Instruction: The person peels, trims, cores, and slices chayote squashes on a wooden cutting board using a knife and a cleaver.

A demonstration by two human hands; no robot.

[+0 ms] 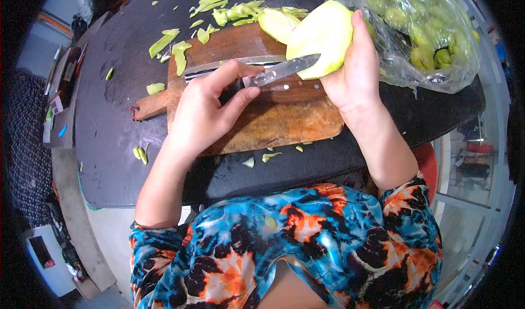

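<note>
My left hand (205,104) is closed around the handle of a knife (281,71), its blade pointing right and touching the lower edge of a peeled fruit. That pale green fruit (322,36), which looks like a green mango, rests in my right hand (355,71), with the thumb along its right side and the other fingers hidden behind it. Just left of it, another peeled fruit (277,25) lies at the back of the wooden cutting board (284,120). A second long blade (240,61) lies across the board, partly covered by my left hand.
A clear plastic bag (437,74) full of green fruits stands at the back right. Green peel strips (210,3) are scattered over the dark table (120,139), mostly behind and left of the board. A red stool-like object (426,169) shows beyond the table's right front edge.
</note>
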